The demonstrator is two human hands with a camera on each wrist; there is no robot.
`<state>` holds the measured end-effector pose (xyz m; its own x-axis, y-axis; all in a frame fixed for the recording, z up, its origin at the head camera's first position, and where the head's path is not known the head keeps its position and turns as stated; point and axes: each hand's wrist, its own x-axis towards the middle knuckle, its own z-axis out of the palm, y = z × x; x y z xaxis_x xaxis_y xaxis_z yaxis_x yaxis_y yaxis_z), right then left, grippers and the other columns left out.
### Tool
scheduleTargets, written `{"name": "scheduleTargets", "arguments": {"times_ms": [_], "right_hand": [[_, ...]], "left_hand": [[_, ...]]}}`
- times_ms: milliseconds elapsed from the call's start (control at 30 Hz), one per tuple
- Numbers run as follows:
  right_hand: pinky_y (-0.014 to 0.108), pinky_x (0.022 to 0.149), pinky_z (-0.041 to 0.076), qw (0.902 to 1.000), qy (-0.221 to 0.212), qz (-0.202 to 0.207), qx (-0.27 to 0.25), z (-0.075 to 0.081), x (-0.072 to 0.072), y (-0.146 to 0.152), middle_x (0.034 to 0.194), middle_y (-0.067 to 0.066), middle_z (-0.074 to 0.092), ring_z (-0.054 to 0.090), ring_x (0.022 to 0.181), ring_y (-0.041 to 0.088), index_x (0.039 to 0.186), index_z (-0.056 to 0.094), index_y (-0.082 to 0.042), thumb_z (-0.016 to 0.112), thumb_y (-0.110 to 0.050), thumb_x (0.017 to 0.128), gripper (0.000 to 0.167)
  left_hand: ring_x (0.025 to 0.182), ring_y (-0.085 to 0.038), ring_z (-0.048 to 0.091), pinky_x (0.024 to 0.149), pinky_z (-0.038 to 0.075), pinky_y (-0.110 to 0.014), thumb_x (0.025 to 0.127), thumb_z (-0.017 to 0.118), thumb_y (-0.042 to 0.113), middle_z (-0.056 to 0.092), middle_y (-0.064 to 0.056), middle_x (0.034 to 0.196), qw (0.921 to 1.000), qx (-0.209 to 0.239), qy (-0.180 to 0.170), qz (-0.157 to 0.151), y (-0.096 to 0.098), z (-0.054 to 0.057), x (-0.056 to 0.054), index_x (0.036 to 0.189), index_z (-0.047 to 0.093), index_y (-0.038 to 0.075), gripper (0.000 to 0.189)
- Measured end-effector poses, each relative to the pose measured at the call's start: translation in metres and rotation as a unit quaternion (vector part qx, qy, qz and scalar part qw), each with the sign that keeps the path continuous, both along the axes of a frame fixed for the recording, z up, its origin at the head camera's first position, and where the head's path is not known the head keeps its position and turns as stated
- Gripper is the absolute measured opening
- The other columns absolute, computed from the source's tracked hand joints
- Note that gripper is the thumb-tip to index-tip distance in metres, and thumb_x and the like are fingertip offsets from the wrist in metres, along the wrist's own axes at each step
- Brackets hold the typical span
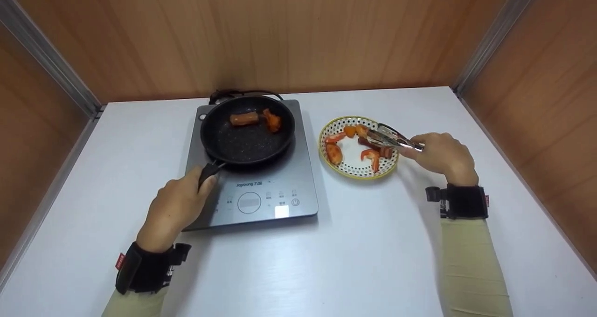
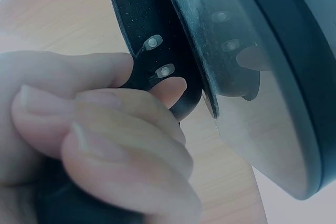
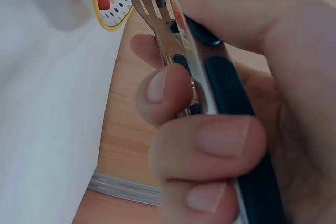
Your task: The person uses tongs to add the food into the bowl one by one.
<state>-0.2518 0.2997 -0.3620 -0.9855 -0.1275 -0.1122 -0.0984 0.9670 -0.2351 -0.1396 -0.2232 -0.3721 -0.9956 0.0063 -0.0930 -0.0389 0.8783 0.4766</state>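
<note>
My left hand [image 1: 179, 203] grips the black handle [image 1: 209, 171] of a frying pan [image 1: 247, 144]; in the left wrist view its fingers [image 2: 131, 161] curl round that handle. Inside the pan lie a brown sausage piece [image 1: 244, 119] and an orange-brown piece of food [image 1: 272, 121]. My right hand [image 1: 443, 154] holds metal tongs [image 3: 231, 93] with dark grip pads. The tong ends reach over a dotted plate [image 1: 347, 172] with a yellow rim, by an orange piece of food [image 1: 362, 130]; whether they pinch it I cannot tell. Shrimp [image 1: 371, 157] and other browned pieces share the plate.
Under the pan is a grey induction cooker [image 1: 289, 182] with a touch panel at its front. Its black cable [image 1: 261, 92] runs along the back. Wooden panels [image 1: 289, 37] enclose the white table [image 1: 364, 251] at the back and both sides.
</note>
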Motion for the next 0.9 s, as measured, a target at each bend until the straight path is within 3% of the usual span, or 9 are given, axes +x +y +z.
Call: {"name": "scheduleTargets", "arguments": {"times_ms": [233, 533, 900], "right_hand": [[0.060, 0.076, 0.051, 1.0000, -0.007, 0.000, 0.001, 0.001, -0.001, 0.006, 0.137, 0.030, 0.064, 0.064, 0.108, 0.045, 0.143, 0.065, -0.007, 0.063, -0.059, 0.102, 0.066], [0.044, 0.059, 0.043, 1.0000, 0.002, -0.005, 0.004, -0.007, -0.001, 0.006, 0.126, 0.026, 0.070, 0.056, 0.082, 0.032, 0.139, 0.070, -0.012, 0.068, -0.050, 0.101, 0.054], [0.047, 0.065, 0.048, 0.9999, 0.007, 0.002, 0.016, -0.006, -0.001, -0.007, 0.134, 0.023, 0.069, 0.061, 0.093, 0.035, 0.140, 0.070, -0.014, 0.070, -0.044, 0.100, 0.050]], "left_hand": [[0.073, -0.030, 0.056, 0.057, 0.040, -0.039, 0.114, 0.046, 0.042, 0.058, -0.011, 0.082, 1.0000, 0.001, 0.008, 0.000, 0.002, 0.000, -0.001, 0.109, 0.050, 0.011, 0.032], [0.071, -0.028, 0.055, 0.057, 0.038, -0.038, 0.114, 0.048, 0.039, 0.057, -0.010, 0.079, 0.9998, 0.000, 0.020, 0.002, 0.005, 0.001, -0.001, 0.105, 0.051, 0.010, 0.030], [0.067, -0.027, 0.053, 0.055, 0.037, -0.037, 0.115, 0.046, 0.040, 0.053, -0.008, 0.077, 0.9999, -0.001, 0.013, -0.002, 0.001, -0.001, 0.001, 0.105, 0.049, 0.009, 0.032]]}}
